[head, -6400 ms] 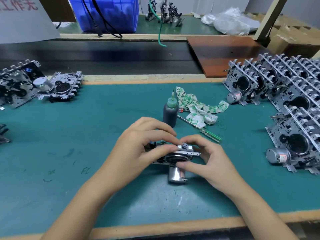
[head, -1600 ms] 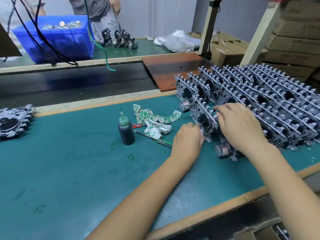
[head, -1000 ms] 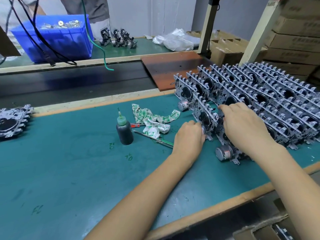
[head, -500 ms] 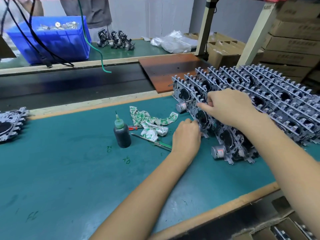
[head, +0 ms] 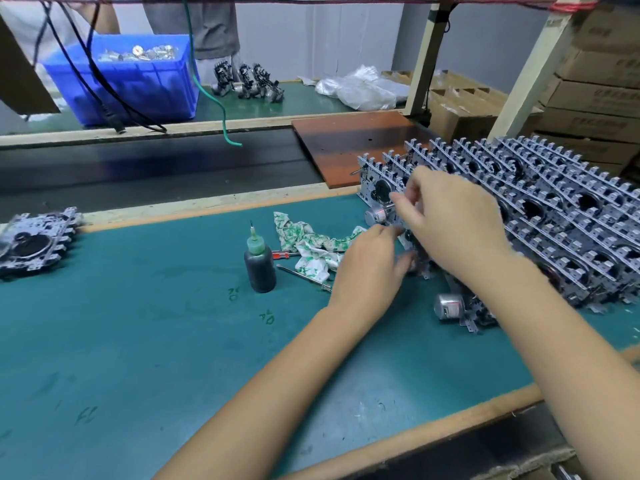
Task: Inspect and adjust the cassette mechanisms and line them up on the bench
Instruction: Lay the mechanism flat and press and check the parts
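Several rows of silver cassette mechanisms point(head: 554, 216) stand on edge at the right of the green bench mat point(head: 138, 341). Both hands work at the left end of the middle row, and motion blurs them. My right hand point(head: 453, 223) reaches over from above and pinches the top of the end mechanism point(head: 405, 237), which is mostly hidden. My left hand point(head: 370, 268) grips its lower left side between thumb and fingers. One more mechanism point(head: 34, 242) lies flat at the far left.
A dark oil bottle with a green tip point(head: 259, 268), a patterned rag point(head: 311, 244) and a screwdriver point(head: 301, 273) lie just left of my hands. A black conveyor point(head: 156, 168), a brown board point(head: 349, 140) and a blue crate point(head: 131, 81) lie beyond.
The mechanism held at mid-bench was carried to the rows at the right. Over the last second my right hand moved left along the row to its end and pinches there.
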The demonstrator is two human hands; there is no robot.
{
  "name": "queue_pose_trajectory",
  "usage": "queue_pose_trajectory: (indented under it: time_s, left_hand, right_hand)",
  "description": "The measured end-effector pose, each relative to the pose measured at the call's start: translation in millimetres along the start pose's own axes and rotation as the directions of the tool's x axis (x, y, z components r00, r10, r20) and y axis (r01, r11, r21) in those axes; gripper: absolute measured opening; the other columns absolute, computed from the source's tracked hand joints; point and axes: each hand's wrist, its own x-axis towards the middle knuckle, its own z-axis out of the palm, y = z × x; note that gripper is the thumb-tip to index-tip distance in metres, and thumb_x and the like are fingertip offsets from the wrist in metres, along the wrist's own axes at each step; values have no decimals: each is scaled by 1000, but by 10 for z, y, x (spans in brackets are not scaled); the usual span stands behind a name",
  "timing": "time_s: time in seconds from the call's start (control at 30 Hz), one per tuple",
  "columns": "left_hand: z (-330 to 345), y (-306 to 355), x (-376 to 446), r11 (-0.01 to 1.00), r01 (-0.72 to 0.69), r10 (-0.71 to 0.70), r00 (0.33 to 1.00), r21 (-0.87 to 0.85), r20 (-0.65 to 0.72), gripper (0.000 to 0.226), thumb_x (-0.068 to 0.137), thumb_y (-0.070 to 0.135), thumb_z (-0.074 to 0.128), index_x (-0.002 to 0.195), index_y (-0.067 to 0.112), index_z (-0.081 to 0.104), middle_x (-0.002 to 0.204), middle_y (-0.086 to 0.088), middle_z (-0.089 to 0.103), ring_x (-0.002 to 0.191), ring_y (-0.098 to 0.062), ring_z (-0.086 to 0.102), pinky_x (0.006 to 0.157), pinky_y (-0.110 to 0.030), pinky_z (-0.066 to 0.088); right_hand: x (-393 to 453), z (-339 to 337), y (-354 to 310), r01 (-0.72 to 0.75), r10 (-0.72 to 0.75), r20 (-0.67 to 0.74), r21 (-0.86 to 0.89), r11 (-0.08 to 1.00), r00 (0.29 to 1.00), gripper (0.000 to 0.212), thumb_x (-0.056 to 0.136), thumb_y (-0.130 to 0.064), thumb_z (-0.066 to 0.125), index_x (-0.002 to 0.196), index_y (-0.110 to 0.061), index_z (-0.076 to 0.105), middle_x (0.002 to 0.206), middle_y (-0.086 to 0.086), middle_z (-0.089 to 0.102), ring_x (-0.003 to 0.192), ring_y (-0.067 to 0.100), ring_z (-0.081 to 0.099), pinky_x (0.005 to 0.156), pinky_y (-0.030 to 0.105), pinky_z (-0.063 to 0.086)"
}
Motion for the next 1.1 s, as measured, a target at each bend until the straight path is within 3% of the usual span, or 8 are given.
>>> queue_pose_trajectory:
  time_s: [0.17,0.43,0.57,0.7,0.83,0.9,1.0,1.1]
  left_hand:
    - [-718,-188,-476,993,-18,-3,985,-117,-174,13,84,23,54,90,15,64,75,7,63,68,-11,53,65,-31,44]
    - [-1601,-1005,-1369,962,263,-230,925,74,-302,7,79,27,52,72,30,54,63,15,51,54,1,45,52,-30,38]
    - [-1852,-1594,-1470,851,496,-403,826,171,-393,15,85,13,61,96,22,67,87,7,66,70,-10,56,66,-34,44]
    - [-2022,-2152,-1398,781,612,-465,702,123,-539,36,88,13,60,123,16,55,120,-5,57,104,-25,53,83,-38,42]
    - [-2190,-2514,-1196,706,706,-478,530,53,-701,52,89,15,61,134,-2,40,133,-22,43,124,-36,38,100,-37,27]
    - [-2284,-2649,-1079,661,750,-530,464,-3,-709,58,92,21,58,139,-2,34,139,-22,38,128,-37,34,103,-38,25]
    - [-2384,-2848,-969,606,795,-584,436,-11,-685,58,96,26,52,144,3,29,145,-18,35,131,-35,33,103,-42,28]
    - [-2391,-2960,-921,606,794,-579,399,-48,-711,49,97,27,50,141,8,36,141,-15,43,127,-32,39,97,-40,32]
  right_hand:
    - [-368,-25,-723,58,-69,-1,552,832,998,26,92,-32,54,72,-16,47,54,-8,45,56,22,45,56,38,38]
    - [-564,334,-1969,200,-429,135,736,646,893,19,95,-28,47,80,-21,39,70,-10,41,65,20,46,61,39,38]
    - [-399,773,-2640,13,-422,331,774,633,844,13,96,-23,46,94,-12,52,90,7,62,87,30,55,76,41,42]
    - [-92,1216,-3237,-345,-254,523,786,513,813,19,94,-16,47,101,-2,59,100,20,66,95,40,61,85,49,47]
    - [161,1461,-3643,-563,-150,649,734,380,746,27,96,-13,41,110,3,56,69,15,61,81,40,65,84,52,51]
    - [246,1559,-3803,-636,-120,700,697,331,704,29,97,-17,41,111,3,55,72,18,64,81,41,67,83,50,53]
    - [315,1675,-3967,-687,-128,757,639,346,640,40,99,-30,40,98,6,58,90,22,70,88,40,67,87,46,52]
    - [403,1770,-4012,-750,-126,809,581,317,574,41,100,-23,39,65,-3,50,86,17,69,61,29,63,71,39,56]
